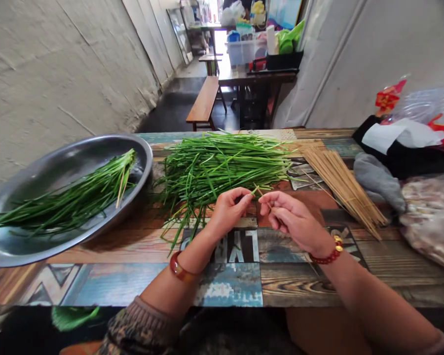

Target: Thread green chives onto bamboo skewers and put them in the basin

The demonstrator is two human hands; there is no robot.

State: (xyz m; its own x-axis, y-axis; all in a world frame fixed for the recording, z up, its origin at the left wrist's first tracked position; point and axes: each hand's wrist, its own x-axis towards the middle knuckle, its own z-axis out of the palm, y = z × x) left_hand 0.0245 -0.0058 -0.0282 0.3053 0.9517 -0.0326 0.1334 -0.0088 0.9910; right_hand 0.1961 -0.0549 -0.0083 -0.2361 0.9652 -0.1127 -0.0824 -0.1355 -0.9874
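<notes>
My left hand (232,207) pinches a garlic chive (255,191) near its pale end, thumb and fingertips together. Opposite it, my right hand (294,217) has its fingers closed around a thin bamboo skewer (261,192), whose tip meets the chive. A large loose pile of green garlic chives (225,162) lies on the table just beyond both hands, pale ends toward the right. To its right is a spread bundle of bamboo skewers (344,190). The metal basin (142,185) at left holds skewered chives (77,192), with skewer ends poking out near their pale ends.
The patterned wooden table (133,281) spans the front. At right sit a grey plastic bag (377,180), a clear bag of pale brownish pieces (432,217) and a black bag (403,160). Behind stand a bench (204,101) and another table with a plastic bin (246,52).
</notes>
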